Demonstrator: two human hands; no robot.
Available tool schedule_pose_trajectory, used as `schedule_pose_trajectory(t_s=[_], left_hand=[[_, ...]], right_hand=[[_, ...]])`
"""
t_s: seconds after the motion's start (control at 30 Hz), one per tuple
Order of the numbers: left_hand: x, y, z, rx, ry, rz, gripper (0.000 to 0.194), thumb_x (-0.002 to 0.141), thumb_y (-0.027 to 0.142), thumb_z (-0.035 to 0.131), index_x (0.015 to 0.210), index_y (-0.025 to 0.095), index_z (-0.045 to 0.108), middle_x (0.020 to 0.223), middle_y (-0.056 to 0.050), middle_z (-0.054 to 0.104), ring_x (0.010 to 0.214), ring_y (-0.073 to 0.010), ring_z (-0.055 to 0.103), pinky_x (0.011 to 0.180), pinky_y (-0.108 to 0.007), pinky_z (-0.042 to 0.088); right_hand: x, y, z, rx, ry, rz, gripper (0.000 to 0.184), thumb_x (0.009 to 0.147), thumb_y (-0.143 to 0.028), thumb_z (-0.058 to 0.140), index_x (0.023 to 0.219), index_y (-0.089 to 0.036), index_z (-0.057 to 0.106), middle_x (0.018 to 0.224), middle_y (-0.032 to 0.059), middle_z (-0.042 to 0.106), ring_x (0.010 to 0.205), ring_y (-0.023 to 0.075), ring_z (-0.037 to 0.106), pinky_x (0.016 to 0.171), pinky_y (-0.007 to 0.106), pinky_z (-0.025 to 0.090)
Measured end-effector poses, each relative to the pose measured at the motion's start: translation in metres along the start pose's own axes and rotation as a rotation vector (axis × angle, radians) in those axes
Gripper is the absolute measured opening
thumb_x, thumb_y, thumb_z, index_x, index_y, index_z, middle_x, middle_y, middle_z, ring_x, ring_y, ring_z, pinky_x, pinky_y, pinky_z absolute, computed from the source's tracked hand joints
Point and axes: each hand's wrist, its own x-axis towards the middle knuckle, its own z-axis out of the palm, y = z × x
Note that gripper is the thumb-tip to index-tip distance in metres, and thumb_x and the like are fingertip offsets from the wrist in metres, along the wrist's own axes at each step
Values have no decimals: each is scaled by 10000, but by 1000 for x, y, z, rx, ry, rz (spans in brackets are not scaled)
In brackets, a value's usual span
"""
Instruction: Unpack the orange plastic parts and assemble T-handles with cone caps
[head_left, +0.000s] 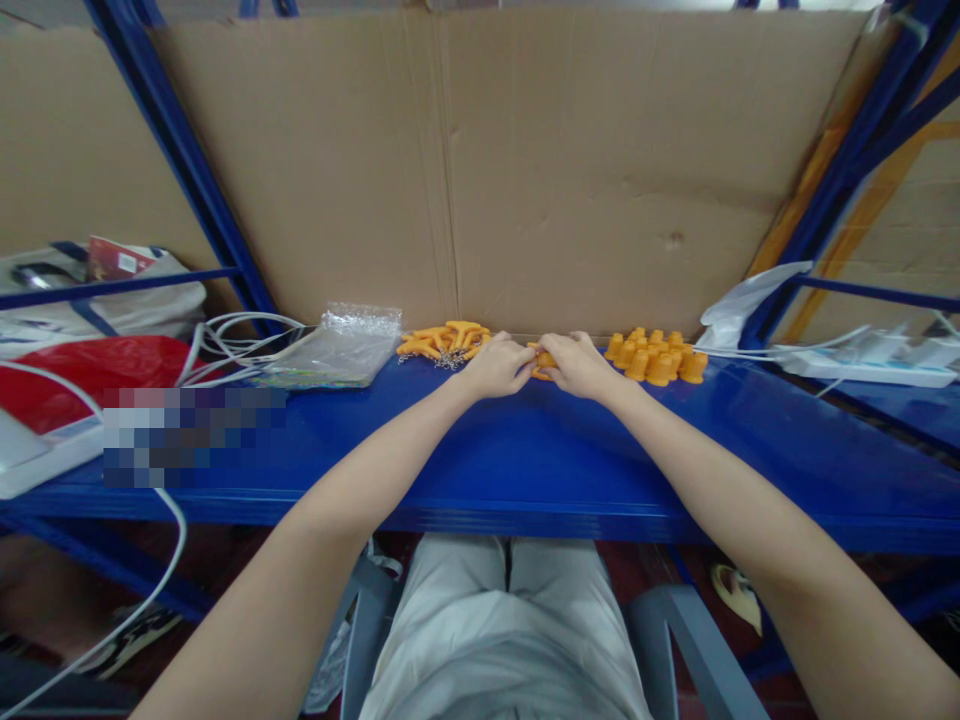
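"What's the largest thing around the fingers (556,349)?"

"The blue worktop (540,460), spread out below them."

"Next in size?"

"Well to their left, a stack of clear bags (341,352). Just to their right, a cluster of orange cups (657,358). Just to their left, a pile of branched orange parts (442,340) with small metal chains (452,358)."

"And the hands?"

"The right hand (579,365) has its fingers curled over an orange piece (543,361), gripping it. The left hand (493,368) bends its fingertips against that piece; whether they pinch it, I can't tell."

"So the piece sits where?"

"Between both sets of fingers, partly hidden."
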Motion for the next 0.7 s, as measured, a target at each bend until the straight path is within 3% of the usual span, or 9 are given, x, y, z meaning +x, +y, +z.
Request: schedule_pose_trajectory(t_s=[0.2,0.47,0.57,0.7], left_hand=[[2,-3,7,-173,13,-126,274,924,279,452,892,165,699,724,-62,701,662,-199,624,737,-334,446],[9,-2,1,-713,-96,-372,211,882,298,529,759,161,634,650,12,594,618,-128,524,605,-244,389],[11,-2,-3,-868,-153,-456,208,852,316,563,715,167,609,553,45,481,526,-101,438,534,-230,340],[9,-4,-7,-1019,-228,-502,191,820,325,573,713,171,609,531,42,465,487,-93,414,493,-225,326]], right_hand=[[0,1,1,-38,11,-12,176,932,-189,459,1097,-195,520,1031,141,706,1034,289,628,948,431,322],[1,-1,-2,-125,9,-27,224,931,-123,405,1096,-199,536,1008,134,710,998,283,624,999,456,294],[1,-2,-3,-136,22,-41,248,927,-111,396,1101,-204,545,995,128,715,991,283,624,1009,461,288],[1,-4,-4,-130,14,-39,232,933,-124,415,1103,-192,556,996,136,719,993,291,632,1016,468,284]])
